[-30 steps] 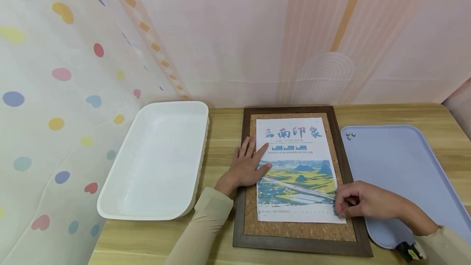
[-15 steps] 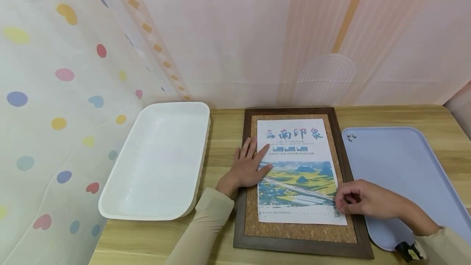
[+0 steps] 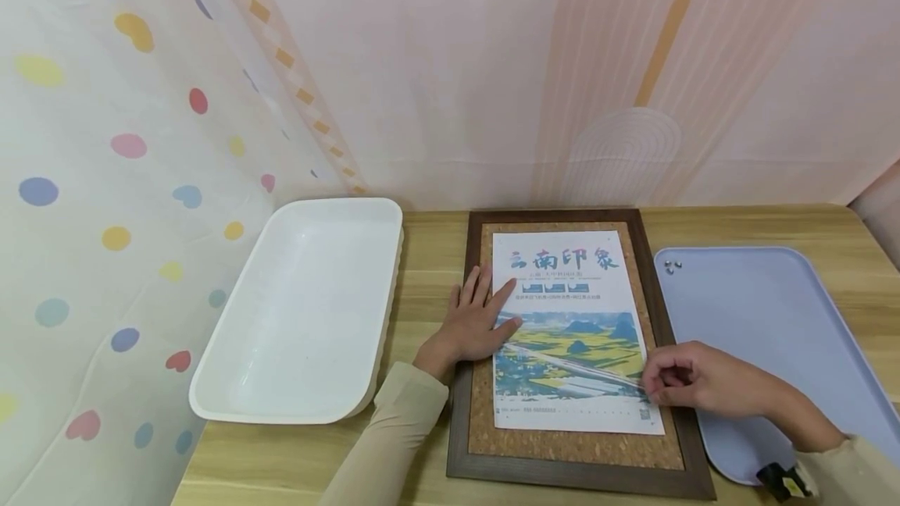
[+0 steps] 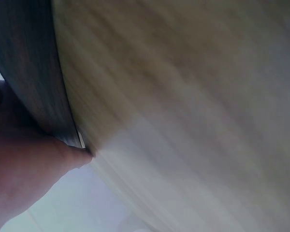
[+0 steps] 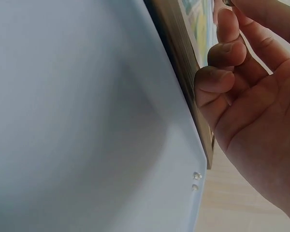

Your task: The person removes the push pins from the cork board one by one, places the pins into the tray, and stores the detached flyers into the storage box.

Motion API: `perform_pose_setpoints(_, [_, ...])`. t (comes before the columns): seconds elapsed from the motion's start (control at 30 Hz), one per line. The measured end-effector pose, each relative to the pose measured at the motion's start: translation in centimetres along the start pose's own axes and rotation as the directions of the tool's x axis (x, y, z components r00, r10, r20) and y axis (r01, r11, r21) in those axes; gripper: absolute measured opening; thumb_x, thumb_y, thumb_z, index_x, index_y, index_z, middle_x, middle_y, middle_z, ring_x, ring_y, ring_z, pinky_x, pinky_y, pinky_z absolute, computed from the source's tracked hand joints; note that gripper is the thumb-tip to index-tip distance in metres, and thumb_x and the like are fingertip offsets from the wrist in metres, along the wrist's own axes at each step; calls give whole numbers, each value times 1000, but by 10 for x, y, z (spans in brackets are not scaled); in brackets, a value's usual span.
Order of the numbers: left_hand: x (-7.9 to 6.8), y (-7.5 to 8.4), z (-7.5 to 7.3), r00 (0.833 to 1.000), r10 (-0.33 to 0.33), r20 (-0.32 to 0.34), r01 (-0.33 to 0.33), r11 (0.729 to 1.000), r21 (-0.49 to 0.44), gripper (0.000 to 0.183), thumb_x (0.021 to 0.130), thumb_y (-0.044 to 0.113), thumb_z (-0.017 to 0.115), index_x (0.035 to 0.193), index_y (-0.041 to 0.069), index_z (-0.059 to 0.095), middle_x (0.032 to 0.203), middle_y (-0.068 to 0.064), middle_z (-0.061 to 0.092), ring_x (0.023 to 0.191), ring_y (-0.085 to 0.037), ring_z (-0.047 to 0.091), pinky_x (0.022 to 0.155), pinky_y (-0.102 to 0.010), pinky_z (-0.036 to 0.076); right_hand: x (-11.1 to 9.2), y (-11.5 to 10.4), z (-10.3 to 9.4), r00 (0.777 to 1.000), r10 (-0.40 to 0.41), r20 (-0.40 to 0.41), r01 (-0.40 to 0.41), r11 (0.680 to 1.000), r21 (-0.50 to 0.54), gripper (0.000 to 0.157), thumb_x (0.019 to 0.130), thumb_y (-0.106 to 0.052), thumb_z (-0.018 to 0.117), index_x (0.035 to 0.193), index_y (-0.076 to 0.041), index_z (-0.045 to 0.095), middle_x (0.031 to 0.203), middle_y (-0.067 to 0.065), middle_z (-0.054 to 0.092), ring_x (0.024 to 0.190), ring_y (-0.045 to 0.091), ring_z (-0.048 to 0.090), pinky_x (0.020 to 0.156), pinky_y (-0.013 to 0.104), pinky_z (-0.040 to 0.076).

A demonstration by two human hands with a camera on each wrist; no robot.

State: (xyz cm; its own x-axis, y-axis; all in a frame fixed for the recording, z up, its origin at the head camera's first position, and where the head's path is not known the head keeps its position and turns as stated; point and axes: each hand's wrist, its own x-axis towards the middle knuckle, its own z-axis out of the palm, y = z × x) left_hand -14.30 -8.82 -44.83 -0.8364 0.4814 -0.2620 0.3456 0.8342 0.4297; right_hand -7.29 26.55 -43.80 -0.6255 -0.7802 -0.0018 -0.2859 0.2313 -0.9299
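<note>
A printed poster sheet (image 3: 576, 369) with a landscape picture lies on a cork board (image 3: 562, 443) that has a dark wooden frame (image 3: 583, 476). My left hand (image 3: 474, 326) rests flat with spread fingers over the frame's left side and the sheet's left edge. In the left wrist view, part of that hand (image 4: 34, 169) lies against the frame. My right hand (image 3: 692, 381) is at the sheet's lower right edge, its fingers curled. The right wrist view shows a small shiny metal pin (image 5: 227, 2) pinched between thumb and finger, mostly cut off by the frame's top.
A pale blue tray (image 3: 766, 318) stands right of the board, with several small silver pins (image 3: 671, 266) in its far left corner. On the left is a deep white tub (image 3: 302, 311). Patterned cloth (image 3: 450, 69) hangs behind the wooden table (image 3: 429, 256).
The right fingertips have shifted slightly up along the sheet's edge, uncovering a small square code near the corner. The left hand stays in place. The head view has tilted up a little.
</note>
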Motion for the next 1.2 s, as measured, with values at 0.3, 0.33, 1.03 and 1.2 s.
perform_pose_setpoints(0.3, [1, 0, 1, 1000, -6, 4, 6, 1000, 11, 65, 104, 51, 35, 161, 29, 11, 166, -8, -15, 151, -27, -20, 119, -58, -6, -4, -6, -17, 993, 25, -112, -36, 995, -95, 12, 92, -1, 67, 94, -13, 67, 82, -1, 63, 68, 9, 54, 55, 26, 46])
perform_pose_setpoints(0.33, [1, 0, 1, 1000, -5, 5, 5, 1000, 10, 65, 104, 51, 35, 161, 29, 11, 166, -8, -15, 151, -27, -20, 119, -58, -6, -4, -7, -20, 992, 32, -125, -46, 993, -106, 13, 92, 0, 67, 94, -13, 67, 83, 0, 64, 69, 9, 55, 56, 26, 47])
perform_pose_setpoints(1.03, [1, -1, 1, 1000, -6, 12, 6, 1000, 13, 65, 105, 52, 34, 161, 30, 9, 165, -6, -18, 151, -25, -21, 119, -57, -7, -14, 2, -59, 889, 162, -429, -283, 930, -235, 14, 90, 7, 64, 95, -4, 70, 86, 2, 68, 75, 11, 60, 64, 23, 51])
perform_pose_setpoints(1.2, [1, -1, 0, 1000, -8, 11, 8, 1000, 12, 65, 105, 52, 34, 161, 30, 9, 165, -6, -17, 151, -25, -21, 120, -57, -7, -15, 5, -64, 863, 212, -458, -343, 912, -224, 11, 91, 5, 64, 96, -2, 70, 88, 3, 68, 77, 8, 59, 65, 23, 51])
